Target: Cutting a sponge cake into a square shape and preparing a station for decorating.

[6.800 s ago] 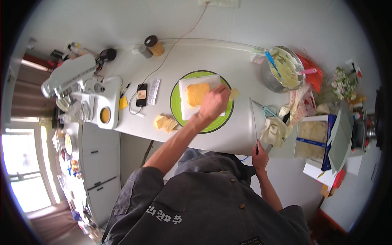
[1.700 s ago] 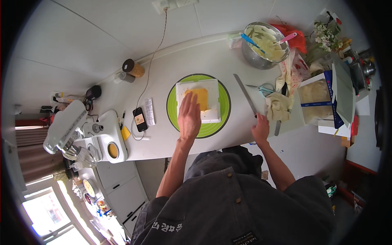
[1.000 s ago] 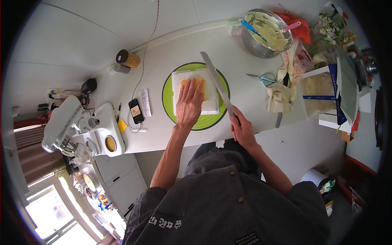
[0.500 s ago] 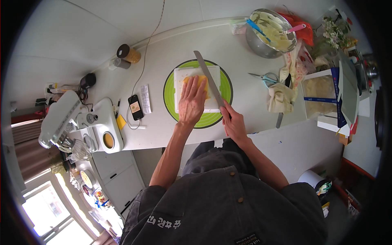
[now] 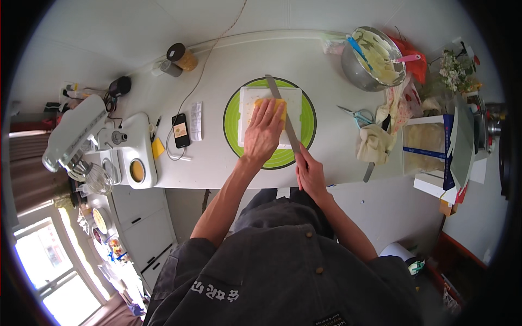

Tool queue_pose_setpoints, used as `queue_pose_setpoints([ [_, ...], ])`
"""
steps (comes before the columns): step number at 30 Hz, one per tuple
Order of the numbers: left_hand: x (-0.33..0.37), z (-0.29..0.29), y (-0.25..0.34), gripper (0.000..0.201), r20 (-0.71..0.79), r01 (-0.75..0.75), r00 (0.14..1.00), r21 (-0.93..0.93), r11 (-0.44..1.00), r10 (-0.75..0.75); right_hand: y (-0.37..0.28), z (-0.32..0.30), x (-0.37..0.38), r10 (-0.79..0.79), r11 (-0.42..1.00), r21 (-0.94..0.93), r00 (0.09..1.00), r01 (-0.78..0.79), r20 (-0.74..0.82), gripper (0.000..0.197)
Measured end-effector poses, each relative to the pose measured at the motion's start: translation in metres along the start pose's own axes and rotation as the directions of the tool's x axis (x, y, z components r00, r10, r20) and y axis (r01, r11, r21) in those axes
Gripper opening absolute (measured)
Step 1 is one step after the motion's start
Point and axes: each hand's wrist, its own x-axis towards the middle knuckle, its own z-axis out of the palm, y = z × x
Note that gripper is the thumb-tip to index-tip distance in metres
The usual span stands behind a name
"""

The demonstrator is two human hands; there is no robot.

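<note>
While the left hand (image 5: 262, 138) lies flat on the yellow cake slab (image 5: 281, 102), fingers extended and gripping nothing, the right hand (image 5: 311, 169) is closed around the long knife (image 5: 291, 130), blade beside the slab's right edge. Slab sits on a white board (image 5: 294, 96) over a round green mat (image 5: 308, 117). Judged light, soft and crumbly; best steadied from above with a broad, gentle palm, fingertips clear of the blade

Wht counter (image 5: 329, 95) w/ phone (image 5: 180, 130), grn mat (image 5: 232, 119)
</note>
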Motion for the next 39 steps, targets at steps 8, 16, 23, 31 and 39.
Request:
queue_pose_setpoints([
  [8,-0.005,0.004,-0.004,0.048,-0.025,0.058,0.998,-0.027,0.998,-0.059,0.021,-0.013,-0.034,0.019,0.997,-0.078,0.998,-0.014,0.06,0.042],
  [16,-0.003,0.006,-0.004,0.05,-0.046,0.09,0.995,-0.071,0.993,-0.094,-0.005,0.013,0.014,0.059,0.996,-0.08,0.99,-0.05,0.126,0.041],
  [23,-0.005,0.013,-0.001,0.051,-0.098,0.073,0.992,-0.058,0.996,-0.079,0.03,-0.007,-0.025,0.013,0.987,-0.158,0.989,0.01,0.147,0.043],
  [31,-0.006,0.013,-0.004,0.05,-0.104,0.051,0.993,-0.107,0.993,-0.062,0.016,0.002,-0.014,0.037,0.98,-0.199,0.986,-0.003,0.164,0.041],
  [39,-0.004,0.012,-0.006,0.052,-0.088,0.05,0.995,-0.06,0.997,-0.055,-0.012,0.016,-0.003,0.049,0.981,-0.191,0.986,-0.017,0.161,0.039],
])
